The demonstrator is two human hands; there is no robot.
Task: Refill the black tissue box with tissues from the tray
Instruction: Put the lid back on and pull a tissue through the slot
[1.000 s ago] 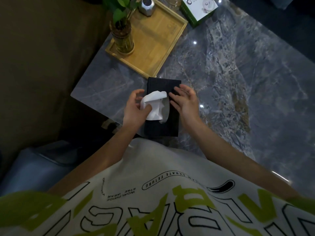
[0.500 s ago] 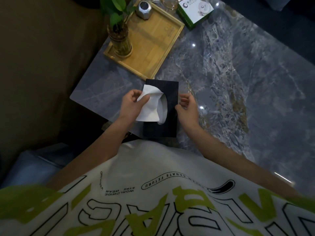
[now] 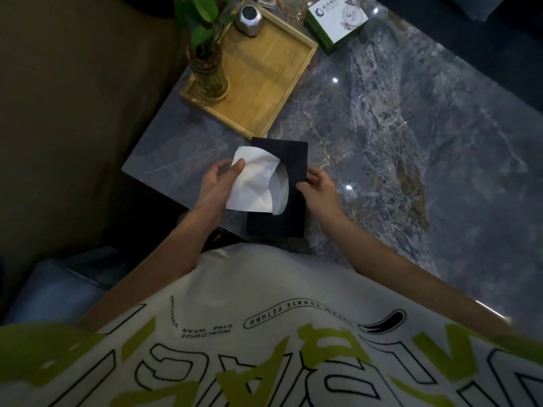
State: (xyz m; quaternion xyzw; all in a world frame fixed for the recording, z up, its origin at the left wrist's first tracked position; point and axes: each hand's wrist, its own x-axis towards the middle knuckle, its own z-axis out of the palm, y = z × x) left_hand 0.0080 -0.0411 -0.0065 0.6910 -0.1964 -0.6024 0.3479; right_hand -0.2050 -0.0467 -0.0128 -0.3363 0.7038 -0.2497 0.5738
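The black tissue box [image 3: 289, 160] lies flat on the grey marble table [image 3: 411, 142], close to its near edge. A white tissue [image 3: 255, 180] sticks out of the box's top opening and spreads to the left. My left hand [image 3: 219, 183] pinches the tissue's upper left corner between thumb and fingers. My right hand [image 3: 318, 188] grips the box's right side, fingers curled over its edge. The wooden tray [image 3: 273, 83] stands behind the box on the table's far left corner; I see no tissues on it.
On the tray stand a glass vase with a green plant [image 3: 208, 74] and a small silver object [image 3: 249, 20]. A green and white carton [image 3: 335, 20] and glassware sit behind the tray. A brown sofa [image 3: 73, 113] lies left of the table.
My left hand has drawn the tissue further out and to the left, so it spreads wider. My right hand has slid from the box's top to its right edge.
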